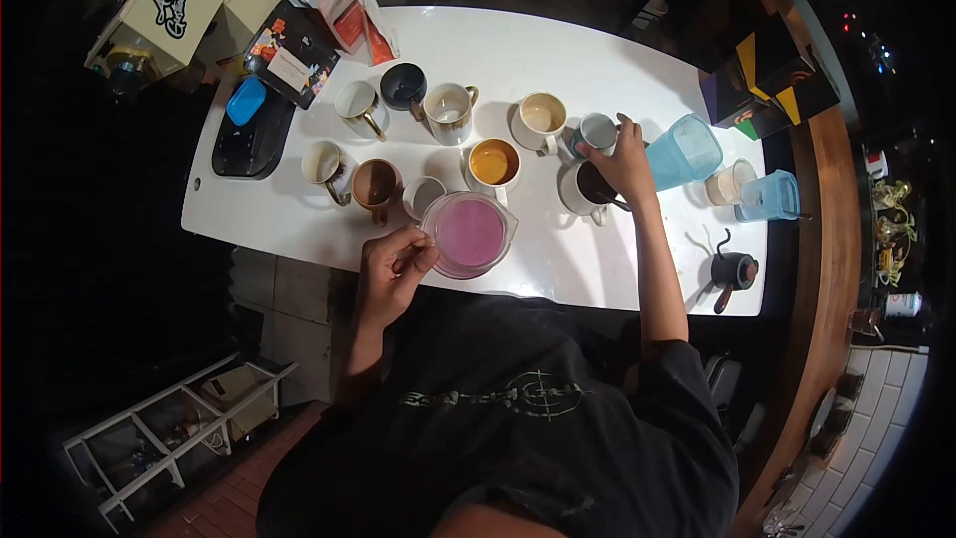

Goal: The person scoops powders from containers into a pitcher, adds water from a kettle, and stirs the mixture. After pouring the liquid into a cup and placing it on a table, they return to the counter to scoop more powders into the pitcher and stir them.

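1. Centre: the glass jug (470,231) is holding pink liquid; keeping it level is limiting spills.
2. Left of it, the left hand (390,269) is closing fingers around its handle.
3. Right of centre, the right hand (624,167) is gripping a small cup (598,130), fingers partly spread.

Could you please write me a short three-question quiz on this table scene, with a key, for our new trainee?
1. True or false: the left hand holds the glass jug of pink liquid.
2. Multiple choice: which of these is between the fingers of the right hand?
A) the blue lid
B) the small cup
C) the paper bag
3. Fill in the blank: as the person sees it, the black kettle stands near the ____ end of the white table.

Key: 1. True; 2. B; 3. right
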Available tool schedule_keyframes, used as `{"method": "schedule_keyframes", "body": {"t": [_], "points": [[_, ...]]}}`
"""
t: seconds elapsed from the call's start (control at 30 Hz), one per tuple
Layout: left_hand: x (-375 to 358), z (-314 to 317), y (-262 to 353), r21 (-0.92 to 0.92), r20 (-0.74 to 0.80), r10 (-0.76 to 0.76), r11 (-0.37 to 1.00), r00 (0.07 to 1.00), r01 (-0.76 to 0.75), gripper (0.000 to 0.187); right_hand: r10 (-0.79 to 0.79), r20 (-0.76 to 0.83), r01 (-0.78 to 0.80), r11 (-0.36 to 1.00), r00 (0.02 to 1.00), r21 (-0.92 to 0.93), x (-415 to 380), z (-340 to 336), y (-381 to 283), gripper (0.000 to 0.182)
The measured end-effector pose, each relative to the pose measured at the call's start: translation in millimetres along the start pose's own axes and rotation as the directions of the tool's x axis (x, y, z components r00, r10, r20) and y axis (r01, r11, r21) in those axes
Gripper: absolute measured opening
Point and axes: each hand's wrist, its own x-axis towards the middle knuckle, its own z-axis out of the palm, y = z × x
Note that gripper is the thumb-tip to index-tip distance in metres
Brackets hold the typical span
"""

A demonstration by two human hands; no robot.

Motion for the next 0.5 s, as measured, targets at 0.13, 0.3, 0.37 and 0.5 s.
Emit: {"method": "schedule_keyframes", "body": {"t": [0.13,0.3,0.37,0.5], "points": [[-5,-6,0,0.016,-0.038,0.007,1.000,0.999,-0.006,0.019,0.098,0.129,-0.090,0.994,0.987,-0.062,17,7,5,0.084],[-8,-12,0,0.040,-0.069,-0.003,0.999,0.998,0.006,0.020,0.095,0.190,-0.093,0.995,0.977,-0.019,26,12,13,0.075],[-8,-14,3,0.121,-0.051,0.005,0.993,0.999,0.001,0.021,0.043,0.192,-0.048,0.999,0.981,0.021,27,7,9,0.068],[-7,-15,0,0.121,-0.043,0.003,0.993,0.999,0.002,0.021,-0.006,0.037,0.006,1.000,0.999,-0.008,22,1,-4,0.067]]}}
